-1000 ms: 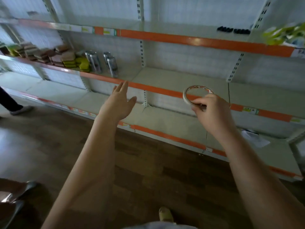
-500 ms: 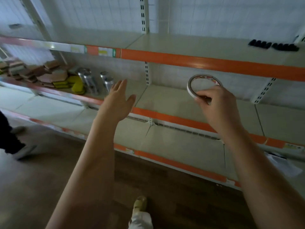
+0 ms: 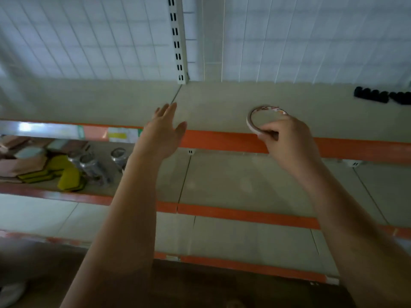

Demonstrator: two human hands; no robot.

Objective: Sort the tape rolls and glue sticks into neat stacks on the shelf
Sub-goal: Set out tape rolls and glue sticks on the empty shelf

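Observation:
My right hand [image 3: 287,141] pinches a thin white tape roll [image 3: 252,123] by its lower edge, holding it upright just above the front of the upper shelf [image 3: 222,101]. My left hand [image 3: 163,134] is raised with straight fingers in front of the same shelf's orange edge and holds nothing. A row of small black items [image 3: 382,96], perhaps glue sticks, lies at the shelf's far right by the back wall.
One shelf down on the left lie sponges [image 3: 66,176], flat packs [image 3: 22,161] and several metal cans [image 3: 93,167]. A slotted upright [image 3: 178,41] runs up the white grid back wall. Two lower shelves and a dark wooden floor [image 3: 200,285] are below.
Both hands have risen from the middle shelf level to the upper shelf, the right one carrying the tape roll. The view has moved closer and tilted up; the other person's feet are gone from view.

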